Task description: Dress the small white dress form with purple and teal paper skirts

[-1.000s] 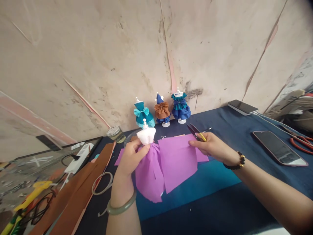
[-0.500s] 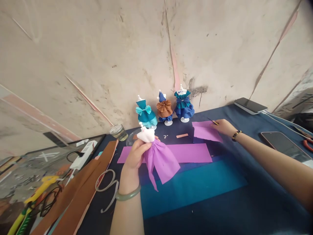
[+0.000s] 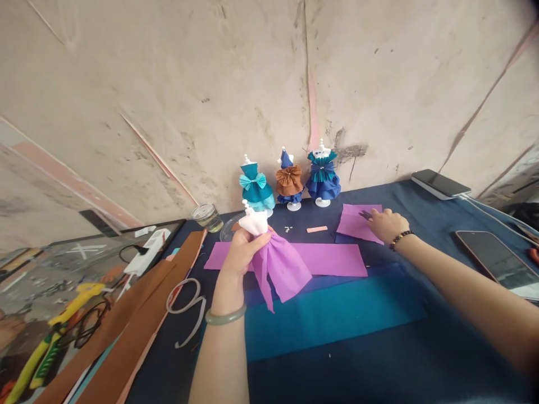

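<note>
My left hand [image 3: 243, 249] is closed round the waist of a small white dress form [image 3: 254, 221], held up over the table. A skirt of purple crepe paper [image 3: 288, 269] is gathered at its waist and hangs down to the right. At the right, my right hand [image 3: 388, 225] holds a small dark two-pointed tool [image 3: 365, 214], scissors or tweezers; I cannot tell which. Its points are over a purple paper piece [image 3: 353, 225]. A long purple strip [image 3: 332, 260] lies behind the skirt, and a teal sheet [image 3: 328, 320] is nearer me.
Three dressed mini forms, in teal [image 3: 256, 188], brown [image 3: 289, 180] and blue [image 3: 322, 179], stand by the wall. Left are a glass jar [image 3: 208, 217], coiled white ribbon [image 3: 187, 300], brown sheets [image 3: 138, 314] and a yellow glue gun [image 3: 76, 306]. Phones [image 3: 490, 258] lie right.
My right hand has turned over the purple piece, and the dark tool now shows two points. The left hand still holds the form. The view has shifted slightly.
</note>
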The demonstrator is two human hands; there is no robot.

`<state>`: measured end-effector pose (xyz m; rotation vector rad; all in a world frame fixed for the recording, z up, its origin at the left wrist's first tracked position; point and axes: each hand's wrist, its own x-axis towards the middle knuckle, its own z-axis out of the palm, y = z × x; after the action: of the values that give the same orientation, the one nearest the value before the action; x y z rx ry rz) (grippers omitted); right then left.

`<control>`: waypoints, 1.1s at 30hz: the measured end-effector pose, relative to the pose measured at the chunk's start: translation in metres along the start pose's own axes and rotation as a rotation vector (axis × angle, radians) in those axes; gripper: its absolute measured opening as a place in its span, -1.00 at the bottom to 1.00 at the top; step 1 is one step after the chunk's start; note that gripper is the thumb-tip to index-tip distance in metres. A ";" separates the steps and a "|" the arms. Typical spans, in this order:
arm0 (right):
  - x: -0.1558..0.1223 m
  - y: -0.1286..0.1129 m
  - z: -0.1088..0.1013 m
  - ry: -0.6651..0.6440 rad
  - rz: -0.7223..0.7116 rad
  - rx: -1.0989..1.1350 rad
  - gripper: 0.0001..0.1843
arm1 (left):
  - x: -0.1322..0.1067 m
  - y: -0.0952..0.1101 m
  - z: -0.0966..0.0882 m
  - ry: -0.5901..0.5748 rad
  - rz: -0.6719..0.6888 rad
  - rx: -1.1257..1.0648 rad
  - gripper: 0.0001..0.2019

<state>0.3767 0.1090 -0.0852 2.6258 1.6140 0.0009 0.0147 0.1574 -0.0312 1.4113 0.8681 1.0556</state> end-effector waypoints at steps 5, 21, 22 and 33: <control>-0.056 -0.053 -0.041 0.150 -0.398 0.383 -0.73 | 0.006 -0.004 0.006 0.250 0.010 -0.030 -0.64; -0.123 -0.155 -0.042 -0.251 -0.594 1.316 -0.58 | 0.002 0.012 0.006 0.314 0.106 -0.157 -0.61; -0.122 -0.154 -0.040 -0.250 -0.582 1.333 -0.58 | 0.002 0.012 0.006 0.327 0.092 -0.179 -0.61; -0.119 -0.153 -0.032 -0.390 -0.587 1.305 -0.50 | 0.005 0.012 0.011 0.516 0.078 -0.326 -0.63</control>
<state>0.1855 0.0740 -0.0577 2.1673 2.6089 -2.0150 0.0260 0.1572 -0.0187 0.9157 0.9536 1.5808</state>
